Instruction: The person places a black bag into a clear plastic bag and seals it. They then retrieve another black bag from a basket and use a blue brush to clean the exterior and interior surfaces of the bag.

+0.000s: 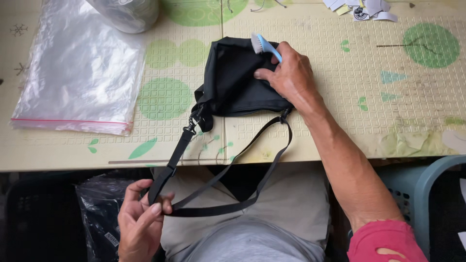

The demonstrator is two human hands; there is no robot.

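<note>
A small black bag lies on the cream table mat near the middle. My right hand rests on the bag's right side and grips a light blue brush whose white bristles touch the bag's top edge. A black strap runs from clips at both lower corners of the bag, off the table's front edge and over my lap. Down at the lower left, my left hand pinches the strap's wider padded part between thumb and fingers.
A stack of clear zip bags with a red seal line lies at the left of the table. A clear plastic roll stands at the back left. Paper scraps sit at the back right. A blue-grey basket and a black plastic bag flank my lap.
</note>
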